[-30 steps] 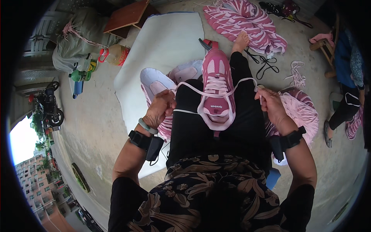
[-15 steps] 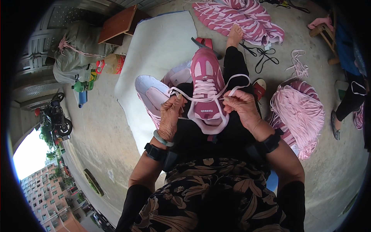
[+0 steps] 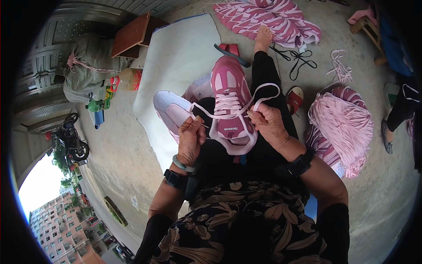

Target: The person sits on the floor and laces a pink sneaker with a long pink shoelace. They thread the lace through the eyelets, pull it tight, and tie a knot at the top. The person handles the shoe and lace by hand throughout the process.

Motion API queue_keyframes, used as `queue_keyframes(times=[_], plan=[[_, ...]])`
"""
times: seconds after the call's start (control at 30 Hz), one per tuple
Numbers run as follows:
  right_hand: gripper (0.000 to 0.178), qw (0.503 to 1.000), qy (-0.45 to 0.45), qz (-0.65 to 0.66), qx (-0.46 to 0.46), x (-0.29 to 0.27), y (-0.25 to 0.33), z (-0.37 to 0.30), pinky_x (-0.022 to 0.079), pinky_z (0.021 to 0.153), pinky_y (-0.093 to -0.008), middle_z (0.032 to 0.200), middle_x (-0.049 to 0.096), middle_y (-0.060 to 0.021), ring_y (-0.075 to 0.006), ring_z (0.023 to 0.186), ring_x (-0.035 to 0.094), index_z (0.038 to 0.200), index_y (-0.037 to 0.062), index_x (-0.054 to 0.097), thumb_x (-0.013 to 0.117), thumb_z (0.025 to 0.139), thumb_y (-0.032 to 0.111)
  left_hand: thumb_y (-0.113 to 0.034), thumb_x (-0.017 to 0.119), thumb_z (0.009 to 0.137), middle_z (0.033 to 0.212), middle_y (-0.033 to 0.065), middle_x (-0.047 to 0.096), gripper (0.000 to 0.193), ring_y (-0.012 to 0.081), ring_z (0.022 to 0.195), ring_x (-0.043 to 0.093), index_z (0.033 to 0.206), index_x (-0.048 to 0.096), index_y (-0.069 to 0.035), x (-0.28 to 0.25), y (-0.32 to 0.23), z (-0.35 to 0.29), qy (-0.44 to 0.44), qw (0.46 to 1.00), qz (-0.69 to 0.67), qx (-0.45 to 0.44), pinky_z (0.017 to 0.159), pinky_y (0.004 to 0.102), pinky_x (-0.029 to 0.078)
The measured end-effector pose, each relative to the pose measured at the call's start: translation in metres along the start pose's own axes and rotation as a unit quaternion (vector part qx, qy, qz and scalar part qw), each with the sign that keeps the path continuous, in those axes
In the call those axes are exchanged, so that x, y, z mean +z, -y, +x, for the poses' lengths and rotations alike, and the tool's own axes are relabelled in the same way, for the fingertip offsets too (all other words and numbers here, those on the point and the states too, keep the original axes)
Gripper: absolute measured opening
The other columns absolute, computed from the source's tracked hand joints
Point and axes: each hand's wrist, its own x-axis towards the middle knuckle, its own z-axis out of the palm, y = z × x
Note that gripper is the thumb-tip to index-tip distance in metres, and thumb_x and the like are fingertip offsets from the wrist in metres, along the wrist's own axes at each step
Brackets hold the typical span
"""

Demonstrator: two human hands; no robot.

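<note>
A pink sneaker (image 3: 226, 127) rests on my lap, toe pointing away from me, its pale laces threaded across the tongue. Pinched in my left hand (image 3: 191, 140), beside the shoe's left edge, is one end of the pale pink shoelace (image 3: 210, 115). My right hand (image 3: 270, 126) has closed on the lace at the shoe's right side, where a loop arcs over my leg. Small thin tips show at the fingers of both hands; I cannot make out what they are. Left of this shoe lies another pale-lined pink shoe (image 3: 167, 105), partly covered by my hand and leg.
A white sheet (image 3: 176, 57) lies under the shoes on the left. Bundles of pink laces (image 3: 340, 127) sit at right, beside a red shoe (image 3: 295, 97). Pink shoe uppers (image 3: 268, 20) are heaped at the far side. Bottles (image 3: 129, 79) stand left; another person's leg (image 3: 395, 114) shows right.
The sneaker has tilted a little, its toe shifting left. Both hands keep their pinch on the lace, with the left slightly lower; the whole view has also shifted slightly.
</note>
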Motion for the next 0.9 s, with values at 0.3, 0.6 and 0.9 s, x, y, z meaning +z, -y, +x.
queue_keyframes(times=[0.3, 0.6, 0.9], plan=[[0.009, 0.879, 0.015, -0.402, -0.256, -0.003, 0.033, 0.014, 0.040, 0.051, -0.0355, 0.063, 0.053, -0.0098, -0.0262, 0.054, 0.051, 0.074, 0.0056, 0.051, 0.058, 0.076, 0.010, -0.018, 0.059, 0.086, 0.063, 0.0025, 0.060, 0.011, 0.0080, 0.045, 0.050, 0.082, 0.059, -0.007, -0.002, -0.003, 0.001, 0.044, 0.998, -0.022, -0.032, 0.039, 0.0189, 0.034], [0.019, 0.981, 0.044, -0.183, -0.041, 0.005, 0.019, 0.018, 0.043, 0.049, -0.0386, 0.060, 0.055, -0.0138, -0.0315, 0.056, 0.057, 0.068, 0.0039, 0.051, 0.060, 0.079, 0.017, -0.013, 0.060, 0.084, 0.069, 0.0035, 0.063, 0.009, 0.0092, 0.051, 0.057, 0.087, 0.061, -0.004, -0.011, 0.001, 0.005, 0.068, 0.997, 0.044, -0.010, 0.044, 0.0198, 0.045], [0.025, 0.877, 0.041, -0.454, -0.153, 0.012, 0.054, -0.007, 0.045, 0.051, -0.0385, 0.067, 0.057, -0.0141, -0.0334, 0.058, 0.057, 0.077, 0.0039, 0.050, 0.060, 0.081, 0.026, -0.009, 0.052, 0.087, 0.060, -0.0006, 0.053, 0.008, 0.0043, 0.043, 0.047, 0.082, 0.055, -0.004, 0.007, 0.006, 0.006, 0.052, 0.983, 0.154, 0.084, 0.038, 0.0184, 0.037]])
